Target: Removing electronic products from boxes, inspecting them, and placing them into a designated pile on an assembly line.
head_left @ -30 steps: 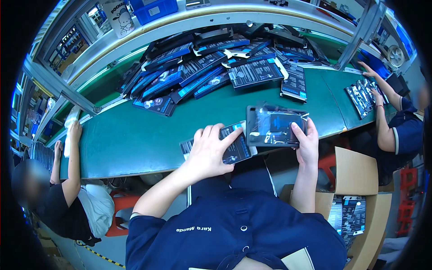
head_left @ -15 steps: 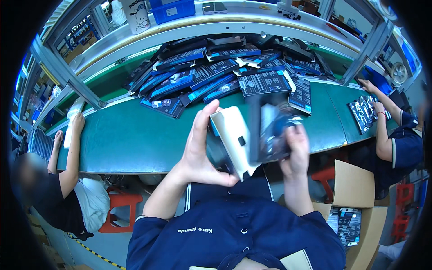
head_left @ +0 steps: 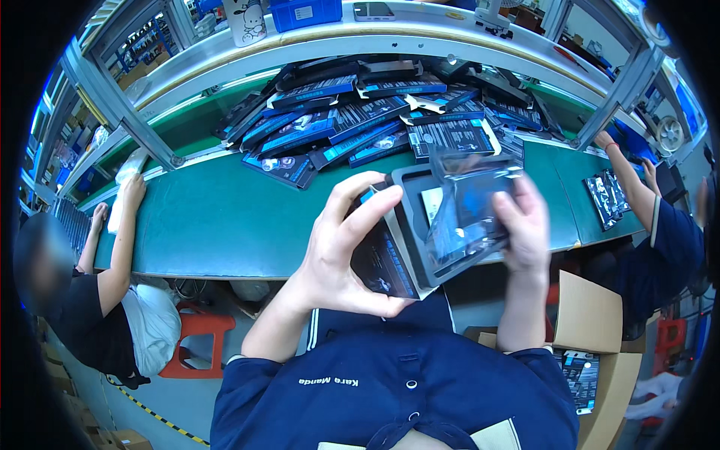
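Observation:
My left hand [head_left: 341,251] is closed around a flat dark printed carton [head_left: 382,259], its thumb and fingers spread along opposite edges. Against the carton's right side sits a black plastic tray [head_left: 411,206] with a raised rim; I cannot tell whether any of it is inside the carton. My right hand [head_left: 525,225] grips a shiny, partly clear plastic pouch [head_left: 472,217], pinched at its right edge. The pouch lies over the tray, slightly tilted, and its contents are too blurred to name. Both hands are above the near edge of the green table [head_left: 225,232].
A heap of black-and-blue flat cartons [head_left: 367,120] lies at the table's back, under a shelf [head_left: 300,45]. An open cardboard box [head_left: 600,315] holding printed packages stands at lower right. Co-workers sit left and right; dark shiny pouches [head_left: 604,199] lie near the right one.
The tray and pouch, apart from the carton's white open end before, now meet the carton. My right hand has moved slightly right, and the carton has turned, showing its dark printed face.

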The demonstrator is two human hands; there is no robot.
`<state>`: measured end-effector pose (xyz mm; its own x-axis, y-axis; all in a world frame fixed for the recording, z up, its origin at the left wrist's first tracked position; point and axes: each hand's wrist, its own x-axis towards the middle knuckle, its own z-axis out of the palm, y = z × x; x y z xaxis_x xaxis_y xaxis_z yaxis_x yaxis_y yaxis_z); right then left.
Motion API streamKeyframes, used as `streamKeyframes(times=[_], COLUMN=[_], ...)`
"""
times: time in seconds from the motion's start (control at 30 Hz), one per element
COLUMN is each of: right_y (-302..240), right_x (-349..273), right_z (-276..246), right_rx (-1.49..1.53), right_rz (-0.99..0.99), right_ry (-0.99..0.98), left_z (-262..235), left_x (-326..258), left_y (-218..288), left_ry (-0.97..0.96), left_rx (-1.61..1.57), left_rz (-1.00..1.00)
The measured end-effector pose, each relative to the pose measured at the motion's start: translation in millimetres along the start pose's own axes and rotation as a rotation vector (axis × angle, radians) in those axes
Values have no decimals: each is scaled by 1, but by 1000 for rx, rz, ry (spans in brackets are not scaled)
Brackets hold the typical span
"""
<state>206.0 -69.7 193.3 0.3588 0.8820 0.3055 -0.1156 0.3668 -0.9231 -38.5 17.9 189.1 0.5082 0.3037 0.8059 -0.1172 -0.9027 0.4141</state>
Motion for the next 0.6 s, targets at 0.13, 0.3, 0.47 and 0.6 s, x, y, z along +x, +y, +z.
streamKeyframes(times=[0.13,0.3,0.47,0.6], right_y=[69,61,36,-5], right_x=[-40,-55,-24,-11], right_z=[35,64,28,33], right_rx=[509,680,378,9], right_rz=[579,764,29,-457], right_ry=[-5,38,289,305], left_z=[11,13,0,-10], left_x=[1,2,-2,7], left_y=[-9,-9,-4,1], left_ry=[102,122,188,33], left_rx=[-10,-168,-100,23], left_rz=[54,41,-63,-115])
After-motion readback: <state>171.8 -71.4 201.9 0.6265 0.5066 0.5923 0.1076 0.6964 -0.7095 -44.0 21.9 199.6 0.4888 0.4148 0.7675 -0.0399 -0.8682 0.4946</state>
